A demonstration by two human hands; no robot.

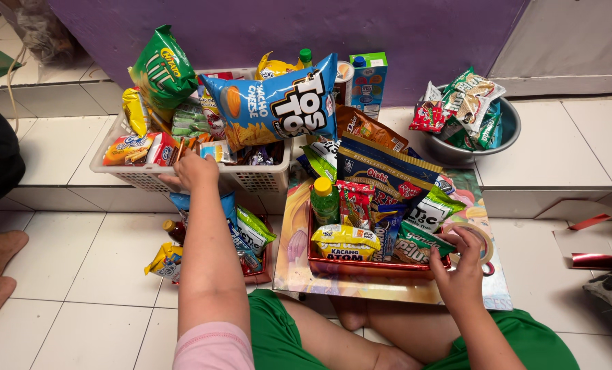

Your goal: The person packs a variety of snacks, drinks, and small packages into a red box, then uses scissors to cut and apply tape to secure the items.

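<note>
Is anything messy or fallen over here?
Yes. A few snack packs and a brown bottle lie loose on the floor below the white basket, partly behind the left arm.

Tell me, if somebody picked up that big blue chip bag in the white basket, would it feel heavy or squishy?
The big blue chip bag looks puffed with air, so probably light for its size. Its shiny film would likely crinkle and feel slippery. It stands propped on other snacks in the white basket, so a push might tip it.
</note>
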